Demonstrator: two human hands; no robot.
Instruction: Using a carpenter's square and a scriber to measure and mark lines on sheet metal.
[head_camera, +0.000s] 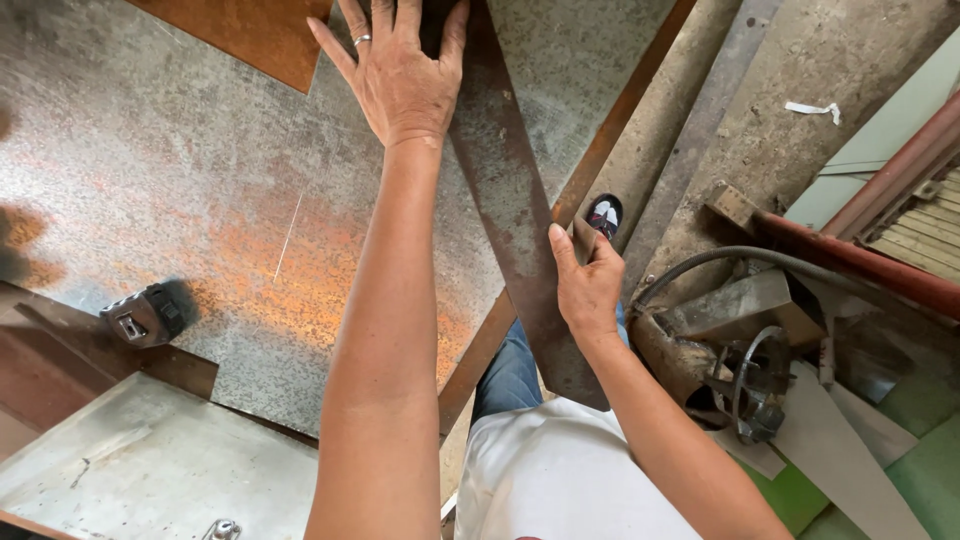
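Across the speckled metal sheet (180, 170) a long rusty steel strip (505, 190) is laid, pressed flat by the spread left hand (400, 75) and pinched at its edge by the right hand (585, 285), with no marking or cutting yet seen.

Rough concrete floor (800, 120), green floor patch (920, 460), red metal pipe (860, 255), daylight on a grey side panel (150, 465)

Rusty flat steel bar (510, 190): long, narrow, brown-grey, laid diagonally from top centre down toward lower centre across galvanized sheet (180, 190). Upper end pressed flat, near end gripped at edge. Sheet: large, spangled grey, orange rust bloom at centre, lying flat.
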